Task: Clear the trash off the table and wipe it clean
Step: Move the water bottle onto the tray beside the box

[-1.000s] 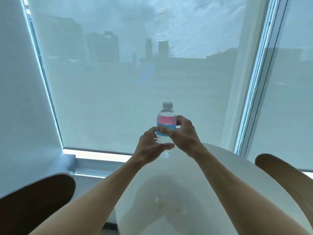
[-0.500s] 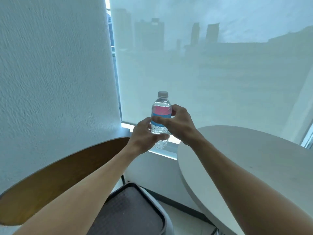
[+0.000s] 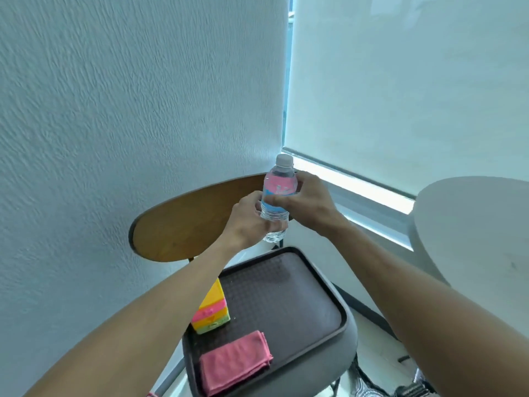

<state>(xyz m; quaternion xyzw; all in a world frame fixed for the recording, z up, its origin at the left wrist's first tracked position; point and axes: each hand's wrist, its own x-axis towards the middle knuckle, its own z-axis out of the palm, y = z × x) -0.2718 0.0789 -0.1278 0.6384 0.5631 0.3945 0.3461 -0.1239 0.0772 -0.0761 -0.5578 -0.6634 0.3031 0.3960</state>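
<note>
Beside a white textured wall [image 3: 114, 110], one dark plastic tray [image 3: 286, 305] carries one pink folded cloth [image 3: 236, 362] and one yellow carton [image 3: 211, 310]; above it, left hand [image 3: 249, 222] and right hand [image 3: 307, 202] close their fingers around one clear plastic water bottle [image 3: 279, 193].

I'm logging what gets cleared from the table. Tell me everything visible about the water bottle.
The water bottle is small, clear plastic with a white cap, capped, and a pink-and-blue label. It is held upright in the air by both hands: the left hand grips its lower body, the right hand wraps the label. It hangs above the far end of the dark tray.
</note>
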